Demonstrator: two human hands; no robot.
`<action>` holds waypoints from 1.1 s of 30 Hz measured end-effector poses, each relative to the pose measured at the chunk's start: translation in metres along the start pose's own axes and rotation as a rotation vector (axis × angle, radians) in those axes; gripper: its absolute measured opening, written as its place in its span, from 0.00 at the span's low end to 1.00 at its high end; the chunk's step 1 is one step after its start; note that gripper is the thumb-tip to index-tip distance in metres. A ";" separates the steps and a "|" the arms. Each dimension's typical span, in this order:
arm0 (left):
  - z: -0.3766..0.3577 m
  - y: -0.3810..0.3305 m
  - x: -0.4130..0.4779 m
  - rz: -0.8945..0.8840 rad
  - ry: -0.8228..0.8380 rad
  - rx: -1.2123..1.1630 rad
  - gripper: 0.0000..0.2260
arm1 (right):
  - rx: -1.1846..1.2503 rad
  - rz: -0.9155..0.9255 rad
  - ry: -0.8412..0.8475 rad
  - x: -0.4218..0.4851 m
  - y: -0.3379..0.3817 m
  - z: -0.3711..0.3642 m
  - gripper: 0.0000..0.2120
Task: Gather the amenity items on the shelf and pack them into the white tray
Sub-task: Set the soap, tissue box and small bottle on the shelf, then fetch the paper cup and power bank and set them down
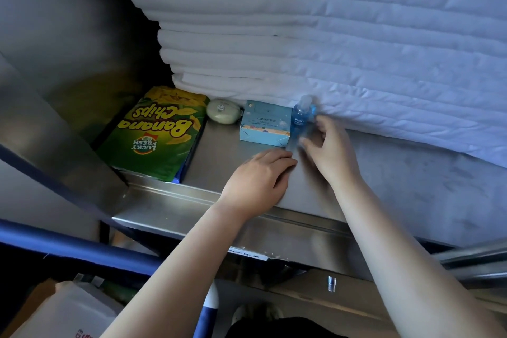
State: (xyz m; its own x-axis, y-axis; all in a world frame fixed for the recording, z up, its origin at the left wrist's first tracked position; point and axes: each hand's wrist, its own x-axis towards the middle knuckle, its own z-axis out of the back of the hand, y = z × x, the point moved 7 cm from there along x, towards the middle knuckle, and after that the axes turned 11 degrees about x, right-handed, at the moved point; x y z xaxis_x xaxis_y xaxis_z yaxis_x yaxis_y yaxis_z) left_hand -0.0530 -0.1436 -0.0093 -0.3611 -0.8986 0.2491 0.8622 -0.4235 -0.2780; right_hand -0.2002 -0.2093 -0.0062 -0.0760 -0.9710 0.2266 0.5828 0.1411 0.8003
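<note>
On the steel shelf (219, 156), the small blue plastic bottle (301, 115) is reached for packing by the right hand (326, 151), grip too blurred to judge, while the left hand (258, 181) is rested loosely, empty, seemingly as a brace.

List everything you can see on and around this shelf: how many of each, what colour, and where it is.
Bedding stack: one, white, back of the shelf.
Chips bag: one, green and yellow, shelf's left end.
Soap: one, pale green, between bag and box.
Box: one, light blue, mid-shelf.
Bottle: one, blue, right of the box.
Shelf: one, bare steel.
Carton: one, pale brown, bottom left, below the shelf.
Left hand: flat on the shelf.
Right hand: at the bottle, grip blurred.
</note>
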 end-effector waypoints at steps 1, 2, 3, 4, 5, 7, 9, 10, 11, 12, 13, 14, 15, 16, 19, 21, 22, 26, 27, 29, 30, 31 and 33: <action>-0.001 0.000 0.000 -0.010 0.000 0.015 0.15 | -0.108 0.034 -0.008 -0.012 0.000 0.003 0.22; -0.003 0.000 0.000 -0.023 0.004 0.037 0.16 | -0.217 0.072 -0.005 -0.025 0.000 0.006 0.22; -0.005 0.000 0.001 -0.039 0.012 0.063 0.17 | -0.317 0.098 0.019 -0.038 -0.001 0.007 0.22; -0.008 -0.001 0.001 -0.059 0.024 0.093 0.18 | -0.391 0.101 0.058 -0.049 -0.004 0.007 0.23; -0.012 -0.001 0.001 -0.080 0.041 0.124 0.19 | -0.441 0.086 0.105 -0.057 -0.008 0.008 0.24; -0.022 -0.001 0.000 -0.116 0.090 0.192 0.22 | -0.503 0.061 0.185 -0.066 -0.015 0.008 0.26; -0.030 -0.001 -0.001 -0.139 0.138 0.257 0.25 | -0.545 0.056 0.235 -0.068 -0.018 0.008 0.27; -0.033 0.000 -0.001 -0.144 0.153 0.279 0.26 | -0.557 0.054 0.248 -0.069 -0.018 0.007 0.27; -0.034 0.000 -0.002 -0.145 0.160 0.294 0.26 | -0.564 0.050 0.255 -0.069 -0.018 0.006 0.27; -0.034 -0.001 -0.002 -0.141 0.163 0.307 0.27 | -0.564 0.043 0.259 -0.068 -0.018 0.006 0.27; -0.034 -0.002 -0.003 -0.134 0.164 0.323 0.27 | -0.559 0.038 0.262 -0.068 -0.018 0.005 0.27; -0.033 -0.003 -0.004 -0.122 0.166 0.341 0.27 | -0.552 0.032 0.267 -0.069 -0.018 0.005 0.27; -0.032 -0.005 -0.006 -0.110 0.172 0.363 0.27 | -0.544 0.026 0.273 -0.071 -0.017 0.006 0.27; -0.031 -0.007 -0.009 -0.096 0.181 0.387 0.27 | -0.539 0.022 0.278 -0.074 -0.017 0.006 0.27; -0.027 -0.017 -0.025 -0.039 0.218 0.448 0.27 | -0.557 0.063 0.271 -0.091 -0.010 0.012 0.26; -0.025 -0.028 -0.038 -0.012 0.250 0.480 0.27 | -0.550 0.081 0.301 -0.104 -0.004 0.019 0.26; -0.023 -0.035 -0.043 0.000 0.274 0.484 0.27 | -0.527 0.066 0.332 -0.110 0.000 0.025 0.26; -0.006 -0.070 -0.063 0.039 0.398 0.400 0.24 | -0.451 0.041 0.444 -0.142 0.026 0.061 0.19; 0.000 -0.085 -0.069 0.020 0.424 0.379 0.23 | -0.445 0.069 0.448 -0.155 0.036 0.075 0.22; 0.019 -0.120 -0.080 0.001 0.393 0.330 0.25 | -0.468 0.157 0.397 -0.184 0.054 0.111 0.25; 0.032 -0.139 -0.084 0.013 0.344 0.310 0.25 | -0.480 0.203 0.343 -0.201 0.062 0.135 0.25; 0.045 -0.158 -0.088 0.021 0.290 0.297 0.24 | -0.485 0.239 0.284 -0.218 0.070 0.158 0.24; 0.071 -0.206 -0.098 -0.020 0.195 0.282 0.25 | -0.486 0.280 0.165 -0.255 0.083 0.208 0.22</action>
State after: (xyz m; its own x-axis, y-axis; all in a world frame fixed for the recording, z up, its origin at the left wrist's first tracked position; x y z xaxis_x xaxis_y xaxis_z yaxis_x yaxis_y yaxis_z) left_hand -0.1697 0.0397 0.0889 -0.4169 -0.9068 0.0626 0.9086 -0.4177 -0.0006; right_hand -0.3011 0.0897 0.1179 0.2388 -0.9323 0.2717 0.8696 0.3298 0.3673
